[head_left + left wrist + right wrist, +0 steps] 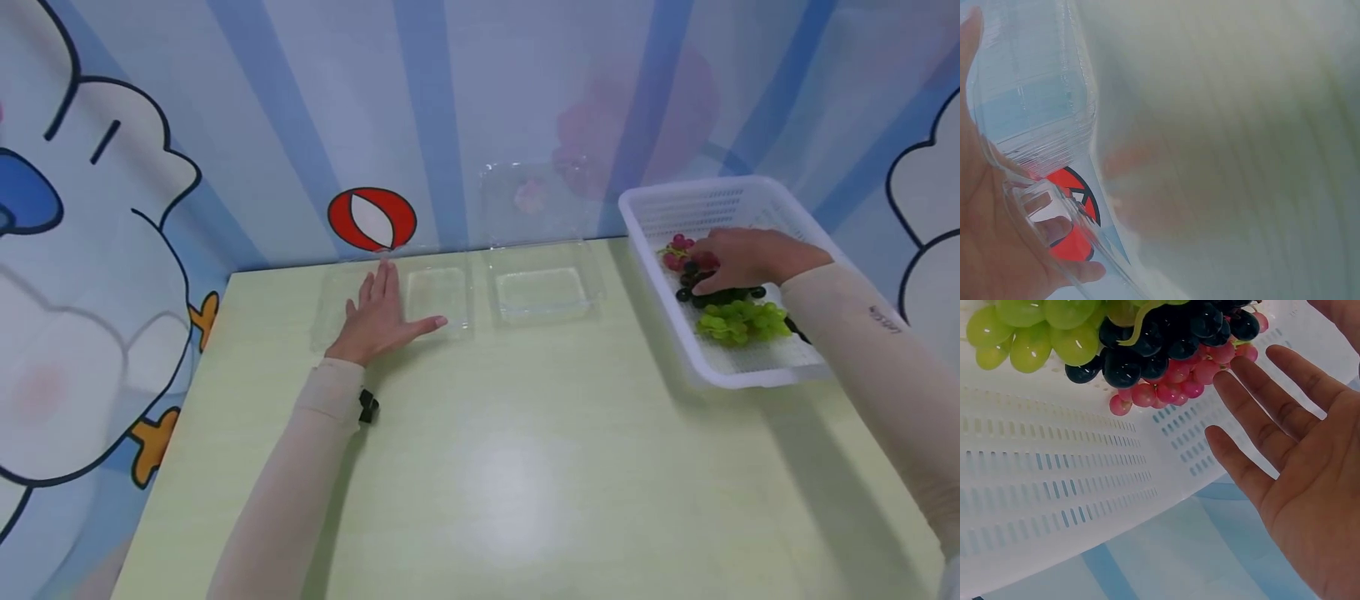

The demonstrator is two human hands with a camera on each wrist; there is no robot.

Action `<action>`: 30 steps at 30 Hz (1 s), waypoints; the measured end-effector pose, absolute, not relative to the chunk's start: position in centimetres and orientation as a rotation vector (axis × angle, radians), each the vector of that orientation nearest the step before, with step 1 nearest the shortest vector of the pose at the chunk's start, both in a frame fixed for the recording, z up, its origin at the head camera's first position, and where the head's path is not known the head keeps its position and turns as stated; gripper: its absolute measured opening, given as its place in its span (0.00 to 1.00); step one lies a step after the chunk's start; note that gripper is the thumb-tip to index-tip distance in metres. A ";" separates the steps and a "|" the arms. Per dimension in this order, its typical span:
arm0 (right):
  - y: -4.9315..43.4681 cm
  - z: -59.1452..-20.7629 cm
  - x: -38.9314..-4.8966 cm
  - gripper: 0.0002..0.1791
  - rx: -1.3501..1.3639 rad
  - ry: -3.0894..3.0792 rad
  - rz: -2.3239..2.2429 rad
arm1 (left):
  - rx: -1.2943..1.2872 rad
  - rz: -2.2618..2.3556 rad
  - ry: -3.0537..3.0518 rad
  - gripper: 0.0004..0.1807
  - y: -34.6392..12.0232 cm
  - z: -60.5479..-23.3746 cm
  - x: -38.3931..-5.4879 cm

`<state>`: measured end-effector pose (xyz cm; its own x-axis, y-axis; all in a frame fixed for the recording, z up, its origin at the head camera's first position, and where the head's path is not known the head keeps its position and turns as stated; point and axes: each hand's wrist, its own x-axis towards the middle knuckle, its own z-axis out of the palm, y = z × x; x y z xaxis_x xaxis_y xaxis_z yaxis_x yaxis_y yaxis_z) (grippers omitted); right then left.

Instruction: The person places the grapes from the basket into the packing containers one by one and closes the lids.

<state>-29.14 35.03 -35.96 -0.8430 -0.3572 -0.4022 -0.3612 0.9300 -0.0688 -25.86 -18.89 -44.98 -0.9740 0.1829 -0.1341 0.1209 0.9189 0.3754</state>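
My left hand (377, 317) lies with fingers spread over a clear plastic box (438, 292) at the table's far edge. In the left wrist view its fingertips (1057, 230) show through the box's clear wall. My right hand (742, 257) reaches into a white basket (761, 379), over a bunch of dark grapes (726, 297). Beside these lie pink grapes (672, 261) at the back and green grapes (738, 323) nearer the front. The right wrist view shows the right fingers (1266, 434) extended and apart, their tips close to the pink grapes.
A second clear plastic box (543, 292) stands between the left box and the basket, its lid (528, 196) raised against the printed backdrop (480, 83). The pale table (510, 467) stretches in front of the boxes and basket.
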 end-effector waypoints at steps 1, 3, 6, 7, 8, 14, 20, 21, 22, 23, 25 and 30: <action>35.0 -36.1 -29.2 0.40 -0.519 2.669 0.015 | 0.231 0.555 2.911 0.75 -18.9 -45.0 -25.9; 35.1 -36.3 -29.2 0.39 -0.526 2.669 0.017 | 0.224 0.555 2.910 0.75 -18.8 -45.0 -25.9; 35.2 -36.7 -29.4 0.37 -0.549 2.673 0.021 | 0.217 0.557 2.912 0.75 -18.8 -45.1 -26.0; 35.2 -36.8 -29.5 0.36 -0.555 2.674 0.022 | 0.214 0.553 2.912 0.75 -18.8 -45.1 -26.1; 35.2 -36.9 -29.5 0.36 -0.560 2.675 0.019 | 0.213 0.552 2.915 0.75 -18.8 -45.1 -26.1; 35.3 -37.4 -29.8 0.36 -0.591 2.670 -0.025 | 0.217 0.542 2.917 0.75 -18.8 -45.1 -26.3; 35.2 -38.0 -29.8 0.35 -0.601 2.658 -0.068 | 0.219 0.551 2.906 0.75 -18.9 -45.1 -26.1; 35.2 -38.1 -29.9 0.34 -0.599 2.656 -0.072 | 0.219 0.551 2.906 0.75 -18.9 -45.2 -26.1; 35.1 -38.2 -29.9 0.34 -0.596 2.654 -0.073 | 0.219 0.549 2.907 0.75 -18.9 -45.2 -26.1; 35.0 -38.3 -30.0 0.34 -0.595 2.656 -0.067 | 0.221 0.544 2.909 0.75 -18.9 -45.2 -26.1; 34.9 -38.6 -30.1 0.34 -0.597 2.662 -0.050 | 0.226 0.536 2.912 0.75 -18.9 -45.1 -26.1; 34.5 -39.0 -30.4 0.36 -0.618 2.669 -0.016 | 0.227 0.514 2.914 0.74 -19.0 -45.1 -26.2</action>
<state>-30.43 34.51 -38.99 -0.8224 -0.4245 -0.3788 -0.4200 0.9021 -0.0993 -26.18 -18.99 -45.07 -0.9734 0.1789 -0.1431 0.1191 0.9288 0.3510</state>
